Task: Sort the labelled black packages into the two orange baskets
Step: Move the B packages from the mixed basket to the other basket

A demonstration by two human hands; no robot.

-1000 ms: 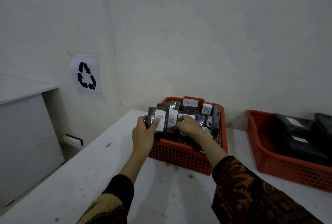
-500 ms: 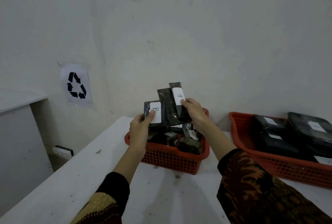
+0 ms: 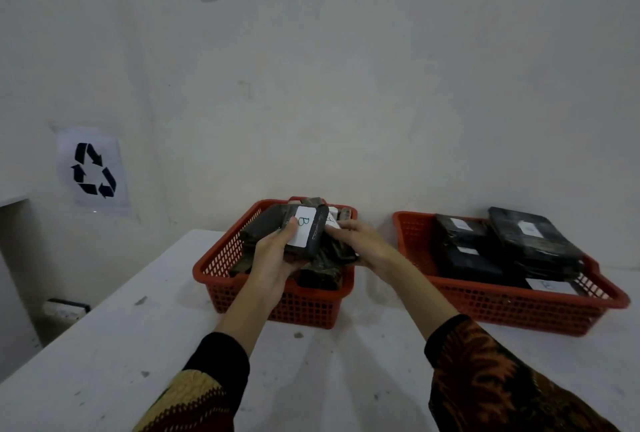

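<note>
The B-labelled package [image 3: 304,232] is gripped by the left hand [image 3: 273,255] above the small basket [image 3: 221,258]; the right hand [image 3: 360,241] is curled around another package beside it. Misfiling is risked if labels are misread.

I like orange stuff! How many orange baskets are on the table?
2. One orange basket sits in the middle, under both hands, and is full of black packages. The other orange basket stands apart to its right, also holding packages.
</note>
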